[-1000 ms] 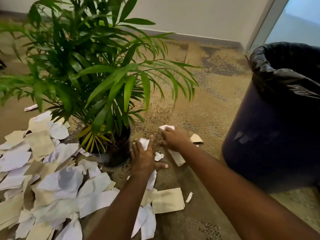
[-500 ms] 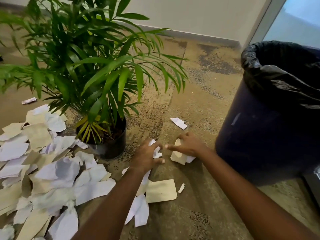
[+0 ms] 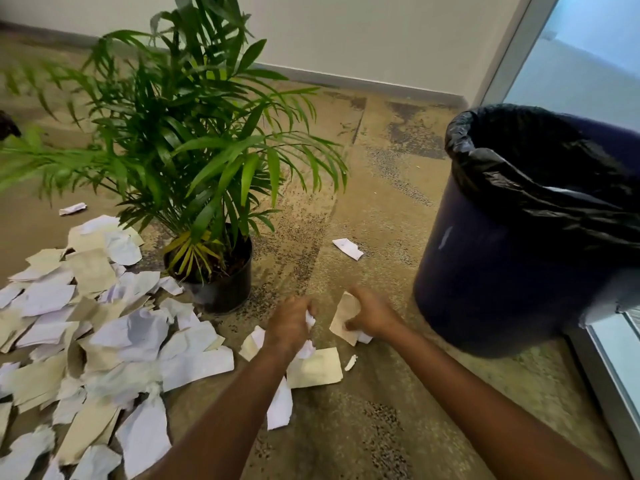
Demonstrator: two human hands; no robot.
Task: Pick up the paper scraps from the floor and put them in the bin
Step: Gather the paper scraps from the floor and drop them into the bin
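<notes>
White and tan paper scraps (image 3: 104, 341) lie in a big heap on the carpet at the left. My left hand (image 3: 289, 325) is closed around small white scraps (image 3: 309, 320) just right of the plant pot. My right hand (image 3: 372, 315) grips a tan scrap (image 3: 344, 315) with a white piece under it, close to the floor. The dark blue bin (image 3: 502, 282) with a black liner stands open at the right, an arm's length from my right hand. One white scrap (image 3: 347, 248) lies alone on the carpet beyond my hands.
A potted palm (image 3: 194, 161) in a black pot (image 3: 221, 289) stands left of my hands, its fronds spreading over the heap. A tan scrap (image 3: 317, 368) and a white one (image 3: 280, 407) lie under my left forearm. A glass door frame (image 3: 602, 386) runs along the right.
Both hands have drawn back toward me from beside the pot, each closing on scraps. The right hand lifted the tan scrap off the carpet. The view has pulled back, showing more of the bin.
</notes>
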